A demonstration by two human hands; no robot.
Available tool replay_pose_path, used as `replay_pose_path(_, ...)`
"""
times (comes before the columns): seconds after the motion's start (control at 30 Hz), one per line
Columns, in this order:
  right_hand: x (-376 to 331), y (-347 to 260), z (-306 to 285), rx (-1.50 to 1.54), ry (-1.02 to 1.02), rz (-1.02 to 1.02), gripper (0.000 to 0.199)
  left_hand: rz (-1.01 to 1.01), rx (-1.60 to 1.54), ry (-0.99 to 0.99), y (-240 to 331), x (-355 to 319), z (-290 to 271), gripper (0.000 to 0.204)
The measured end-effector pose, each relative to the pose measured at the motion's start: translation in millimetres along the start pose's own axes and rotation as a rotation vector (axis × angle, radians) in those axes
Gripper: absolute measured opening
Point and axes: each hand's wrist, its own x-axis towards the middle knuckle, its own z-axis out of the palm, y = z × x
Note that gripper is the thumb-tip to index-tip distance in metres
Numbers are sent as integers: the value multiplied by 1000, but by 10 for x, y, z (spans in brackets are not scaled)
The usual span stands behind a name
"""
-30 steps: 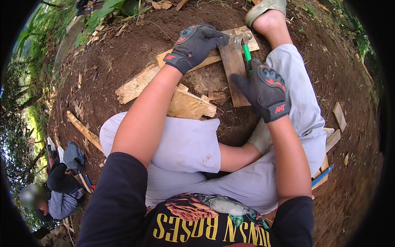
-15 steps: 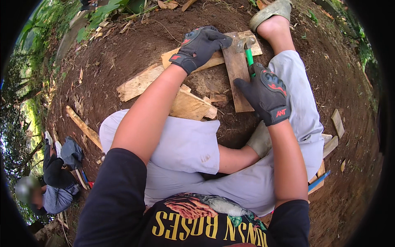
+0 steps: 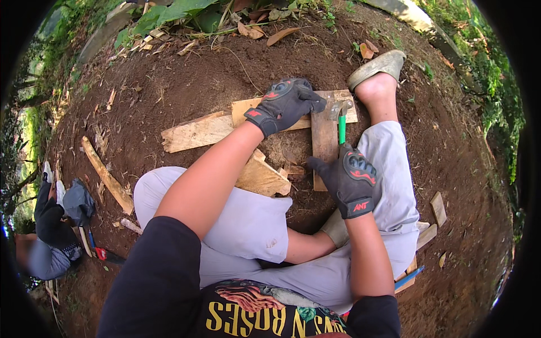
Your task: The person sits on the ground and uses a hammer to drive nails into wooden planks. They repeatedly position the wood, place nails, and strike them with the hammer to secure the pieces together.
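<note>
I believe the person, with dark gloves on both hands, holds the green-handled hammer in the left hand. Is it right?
Not the left hand: the head view shows the hammer in the right hand. The dark gloves are correct.

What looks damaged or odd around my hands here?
The pale wood chunk just beyond your folded left leg looks roughly cut or split: its outline is slanted and uneven, while the darker board beside your right hand has straighter sides. Nothing else stands out.
</note>
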Motion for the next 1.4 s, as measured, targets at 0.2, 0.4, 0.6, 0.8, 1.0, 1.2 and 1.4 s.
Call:
replay_pose_path(0.2, -32, 78, 276, 24, 49, -27, 79, -2, -11, -47, 101, 45, -28, 38)
replay_pose_path(0.4, -38, 149, 256, 51, 50, -22, 76, 58, -40, 9, 112, 87, 58, 25)
replay_pose_path(0.6, -25, 73, 214, 80, 23, -22, 73, 91, 27, 57, 25, 22, 53, 24)
replay_pose_path(0.8, -30, 150, 299, 41, 147, -57, 68, 78, -24, 46, 79, 75, 103, 23)
replay_pose_path(1.0, -43, 140, 309, 44, 167, -64, 67, 74, -1, 20, 84, 73, 99, 26)
replay_pose_path(1.2, -15, 92, 348, 86, 140, -104, 67, 25, 67, -23, 41, -44, -27, 34)
replay_pose_path(1.4, -32, 151, 246, 81, 83, -26, 67, 47, 45, -30, 128, 73, 51, 34)
